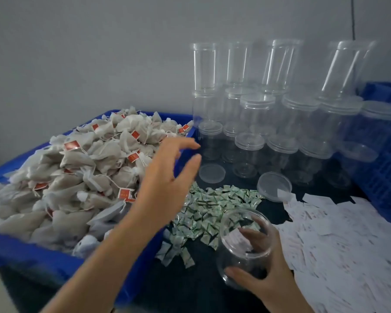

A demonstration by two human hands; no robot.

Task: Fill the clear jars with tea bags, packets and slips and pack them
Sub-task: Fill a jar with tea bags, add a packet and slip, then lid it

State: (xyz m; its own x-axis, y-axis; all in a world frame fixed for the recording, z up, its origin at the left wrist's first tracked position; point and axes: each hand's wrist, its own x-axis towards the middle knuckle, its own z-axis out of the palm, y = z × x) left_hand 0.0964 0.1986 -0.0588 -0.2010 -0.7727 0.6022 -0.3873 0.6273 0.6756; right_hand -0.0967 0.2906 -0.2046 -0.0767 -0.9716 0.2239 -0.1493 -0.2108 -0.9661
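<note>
My right hand (265, 275) grips an open clear jar (244, 240) near the table's front, tilted toward me, with a slip visible inside. My left hand (167, 177) hovers with fingers spread over the right edge of a blue crate (20, 249) heaped with grey tea bags (81, 172) that carry red tags; it holds nothing. Small green-and-white packets (212, 204) lie in a pile between the crate and the jar. White paper slips (339, 240) cover the table at the right.
Several empty lidded clear jars (269, 123) stand stacked against the wall behind the packets. Two loose lids (274, 186) lie in front of them. Another blue crate (384, 168) stands at the right edge. The table top is dark.
</note>
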